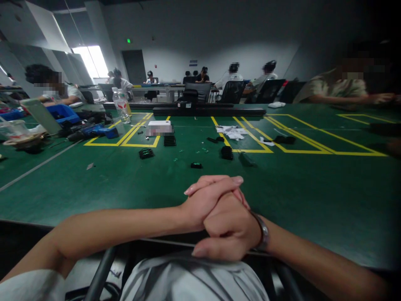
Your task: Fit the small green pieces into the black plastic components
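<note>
My left hand point(202, 205) and my right hand point(233, 225) are clasped together at the near edge of the green table point(125, 184). Fingers of each wrap round the other, and some are hidden in the clasp. The right thumb points left, low in front, and a band point(264, 233) circles the right wrist. Beyond the hands lies a small black block with a green top point(196, 165). Around it are a black stack on the left point(146, 153), a ribbed black stack point(169, 141), another black stack on the right point(227, 153) and scattered green bits point(204, 150).
Farther back are a white box point(159, 126), crumpled white paper point(232, 132), a bottle point(121, 106) and a long black bar point(209, 112). On the left are a blue-and-black tool point(108, 132) and a blue bin point(64, 113). Several people sit around the room.
</note>
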Tool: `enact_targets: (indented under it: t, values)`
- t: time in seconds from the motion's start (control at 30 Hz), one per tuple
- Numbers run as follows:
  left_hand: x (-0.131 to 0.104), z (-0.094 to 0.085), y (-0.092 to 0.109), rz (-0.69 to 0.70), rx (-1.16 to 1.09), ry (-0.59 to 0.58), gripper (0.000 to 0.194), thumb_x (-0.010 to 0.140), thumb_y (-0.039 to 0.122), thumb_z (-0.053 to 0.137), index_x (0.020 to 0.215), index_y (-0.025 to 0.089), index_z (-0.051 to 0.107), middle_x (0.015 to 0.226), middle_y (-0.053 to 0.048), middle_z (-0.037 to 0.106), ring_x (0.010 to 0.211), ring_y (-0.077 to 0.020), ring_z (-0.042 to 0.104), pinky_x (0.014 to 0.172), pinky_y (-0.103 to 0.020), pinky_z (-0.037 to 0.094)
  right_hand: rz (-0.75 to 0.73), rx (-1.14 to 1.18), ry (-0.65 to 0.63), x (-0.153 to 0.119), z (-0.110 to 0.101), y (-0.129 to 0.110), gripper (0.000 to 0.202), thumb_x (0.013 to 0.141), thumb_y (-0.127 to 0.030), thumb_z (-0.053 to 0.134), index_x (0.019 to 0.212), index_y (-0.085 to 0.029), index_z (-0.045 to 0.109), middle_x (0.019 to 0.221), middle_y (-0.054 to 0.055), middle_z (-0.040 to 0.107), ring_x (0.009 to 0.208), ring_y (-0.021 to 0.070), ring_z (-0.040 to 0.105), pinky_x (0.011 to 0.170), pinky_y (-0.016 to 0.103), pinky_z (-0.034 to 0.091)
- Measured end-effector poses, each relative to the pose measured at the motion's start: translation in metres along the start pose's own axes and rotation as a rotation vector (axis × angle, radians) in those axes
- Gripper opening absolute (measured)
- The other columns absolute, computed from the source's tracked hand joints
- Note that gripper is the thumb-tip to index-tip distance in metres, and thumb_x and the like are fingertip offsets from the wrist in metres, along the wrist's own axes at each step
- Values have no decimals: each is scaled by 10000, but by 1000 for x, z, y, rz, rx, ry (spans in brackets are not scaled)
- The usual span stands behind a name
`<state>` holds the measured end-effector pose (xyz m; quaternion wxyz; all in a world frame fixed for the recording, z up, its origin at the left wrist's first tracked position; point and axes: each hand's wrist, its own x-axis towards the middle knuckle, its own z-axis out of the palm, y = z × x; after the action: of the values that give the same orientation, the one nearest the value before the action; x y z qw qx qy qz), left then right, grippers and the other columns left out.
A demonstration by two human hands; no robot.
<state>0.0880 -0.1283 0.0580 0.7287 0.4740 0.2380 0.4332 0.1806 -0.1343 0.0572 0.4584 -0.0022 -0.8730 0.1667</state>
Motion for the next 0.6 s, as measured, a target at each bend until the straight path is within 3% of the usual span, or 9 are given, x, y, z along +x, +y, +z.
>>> enact_targets:
  t: [0.1, 0.17, 0.23, 0.3, 0.47, 0.6]
  values:
    - [16, -11, 6, -168, -77, -118, 366, 879, 408, 557, 645, 131, 608, 732, -95, 659, 718, -191, 637, 742, -343, 536, 77, 2, -104, 5, -17, 9, 374, 868, -332, 677, 531, -211, 570, 430, -68, 472, 514, 119, 547, 1003, 444, 481]
    - [21, -19, 13, -197, -121, -127, 322, 876, 436, 573, 791, 134, 645, 889, -95, 699, 868, -202, 667, 841, -336, 527, 155, -159, -126, 2, -31, 12, 137, 848, -344, 696, 822, -210, 708, 677, -13, 677, 656, 153, 624, 1067, 477, 426]
    - [21, -26, 21, -152, -82, -109, 236, 874, 379, 605, 953, 165, 666, 1017, -70, 704, 968, -189, 662, 869, -308, 521, 164, -319, -128, -2, -43, 13, 382, 814, -371, 728, 1162, -222, 675, 946, 54, 734, 913, 236, 668, 1131, 564, 321]
    - [18, -30, 29, -180, -37, -138, 229, 874, 387, 621, 962, 183, 678, 969, -49, 701, 917, -173, 665, 808, -290, 539, 141, -421, -146, -6, -50, 12, 611, 796, -377, 745, 1362, -244, 557, 1083, 88, 718, 1083, 301, 631, 1155, 643, 212]
    - [14, -29, 45, -128, 263, -342, 236, 923, 347, 558, 1016, 196, 714, 985, -37, 700, 1051, -189, 670, 838, -287, 544, 98, -529, -178, -2, -50, 3, 715, 808, -368, 739, 1460, -298, 452, 1281, 104, 637, 1314, 351, 483, 1155, 680, 146]
    - [13, -20, 41, 52, 599, -561, 209, 892, 211, 567, 1024, 191, 729, 1125, -36, 682, 1211, -198, 606, 956, -288, 502, 25, -423, -276, 1, -33, 0, 617, 825, -479, 701, 1383, -258, 559, 1297, 125, 618, 1310, 340, 478, 1089, 629, 322]
